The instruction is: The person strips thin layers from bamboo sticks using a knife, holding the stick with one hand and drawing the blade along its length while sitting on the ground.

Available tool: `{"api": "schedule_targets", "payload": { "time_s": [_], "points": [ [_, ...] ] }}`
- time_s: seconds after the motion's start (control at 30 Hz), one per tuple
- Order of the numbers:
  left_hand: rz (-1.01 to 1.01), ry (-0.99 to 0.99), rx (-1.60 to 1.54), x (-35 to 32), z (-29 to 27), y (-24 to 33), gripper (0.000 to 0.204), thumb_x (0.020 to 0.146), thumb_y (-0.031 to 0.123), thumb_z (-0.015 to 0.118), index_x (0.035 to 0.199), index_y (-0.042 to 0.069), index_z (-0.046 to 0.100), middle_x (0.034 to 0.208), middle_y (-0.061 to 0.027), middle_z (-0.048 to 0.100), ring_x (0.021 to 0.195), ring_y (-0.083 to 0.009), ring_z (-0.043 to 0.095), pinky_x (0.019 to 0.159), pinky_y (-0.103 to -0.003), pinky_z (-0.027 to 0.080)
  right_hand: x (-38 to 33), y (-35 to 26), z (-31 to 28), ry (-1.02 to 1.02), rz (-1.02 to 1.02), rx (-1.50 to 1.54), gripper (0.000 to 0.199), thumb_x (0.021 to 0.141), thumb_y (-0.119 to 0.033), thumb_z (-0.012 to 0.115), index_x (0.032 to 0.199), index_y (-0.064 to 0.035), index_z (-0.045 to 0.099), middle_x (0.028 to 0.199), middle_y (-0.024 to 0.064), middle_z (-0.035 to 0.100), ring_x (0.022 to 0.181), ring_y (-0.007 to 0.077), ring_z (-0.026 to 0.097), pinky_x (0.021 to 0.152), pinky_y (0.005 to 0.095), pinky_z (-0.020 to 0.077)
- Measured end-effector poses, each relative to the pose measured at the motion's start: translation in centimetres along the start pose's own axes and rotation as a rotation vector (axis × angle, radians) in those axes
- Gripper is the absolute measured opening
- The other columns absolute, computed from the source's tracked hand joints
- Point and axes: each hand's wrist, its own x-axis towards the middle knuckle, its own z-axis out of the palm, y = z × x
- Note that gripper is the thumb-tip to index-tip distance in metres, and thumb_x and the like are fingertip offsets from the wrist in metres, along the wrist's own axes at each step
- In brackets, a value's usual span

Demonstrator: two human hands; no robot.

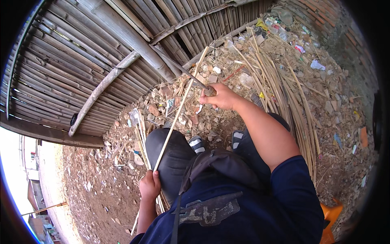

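Observation:
My left hand (150, 185) is closed around the lower part of a long, pale bamboo strip (178, 113), which slants up and away past my knee. Several more thin strips (141, 136) pass beside that hand, and I cannot tell whether it grips them too. In my right hand (224, 97) is the handle of a long-bladed knife (182, 69). Its dark, narrow blade points up to the left and crosses the bamboo strip near the strip's far end. Whether the blade touches the strip is not plain.
A bundle of long split bamboo strips (280, 87) lies on the ground to the right. At the upper left stands a bamboo-slat wall (93, 53) with thick poles. Rubble and litter (300, 49) cover the ground ahead, near a brick wall (325, 18). Something orange (332, 219) shows behind my right side.

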Motion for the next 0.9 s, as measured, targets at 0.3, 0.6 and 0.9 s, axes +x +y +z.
{"api": "schedule_targets", "payload": {
  "time_s": [0.3, 0.6, 0.9],
  "points": [
    [0.011, 0.000, 0.003, -1.3, -0.2, 0.5, 0.033, 0.099, 0.037, 0.061, 0.087, 0.006, 0.055, 0.062, -0.0172, 0.063, 0.058, -0.0412, 0.064, 0.053, -0.051, 0.049, 0.6, 0.8, 2.3, -0.096, -0.086, 0.203, 0.025, 0.090, -0.027, 0.078, 0.106, -0.0091, 0.069, 0.088, 0.0004, 0.068, 0.059, 0.0059, 0.052, 0.054, 0.0242, 0.0446],
    [-0.110, -0.136, -0.078, -6.7, -2.9, -4.6, 0.035, 0.096, 0.040, 0.064, 0.093, 0.005, 0.060, 0.065, -0.0171, 0.064, 0.065, -0.0408, 0.066, 0.059, -0.050, 0.050, 0.9, 1.3, -1.8, 0.303, -0.055, 0.159, 0.028, 0.089, -0.028, 0.078, 0.107, -0.0083, 0.069, 0.089, 0.0042, 0.069, 0.061, 0.0103, 0.058, 0.056, 0.0280, 0.0497],
    [-0.208, -0.082, -0.017, -6.6, -0.8, -1.7, 0.045, 0.100, 0.041, 0.057, 0.077, 0.003, 0.054, 0.066, -0.0234, 0.062, 0.067, -0.0487, 0.062, 0.060, -0.057, 0.047, -1.3, -2.4, -1.1, 0.477, 0.009, -0.617, 0.043, 0.089, -0.031, 0.073, 0.123, -0.0062, 0.065, 0.093, 0.0177, 0.073, 0.086, 0.0363, 0.072, 0.078, 0.0465, 0.0567]
  ]
}}
